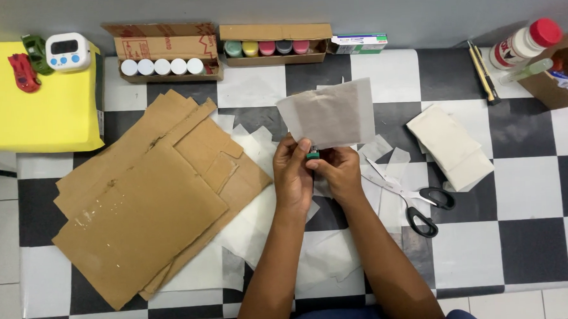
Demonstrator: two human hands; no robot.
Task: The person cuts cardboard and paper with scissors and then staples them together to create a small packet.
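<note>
Two open cardboard boxes (164,50) (274,42) of capped jars are set along the wall. A white timer (67,51) with a screen is placed on the yellow block (33,106); a white, red-capped bottle (523,43) is laid far right.

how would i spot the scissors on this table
Start at the checkered table and find the person's right hand near its middle. Just right of that wrist, below the stack of white paper, lie the scissors. Their black loop handles and silver blades stand out from the pale paper scraps around them.

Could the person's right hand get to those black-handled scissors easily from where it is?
Probably yes: the scissors lie uncovered beside the right hand, only paper scraps between, though that hand is holding something.
</note>
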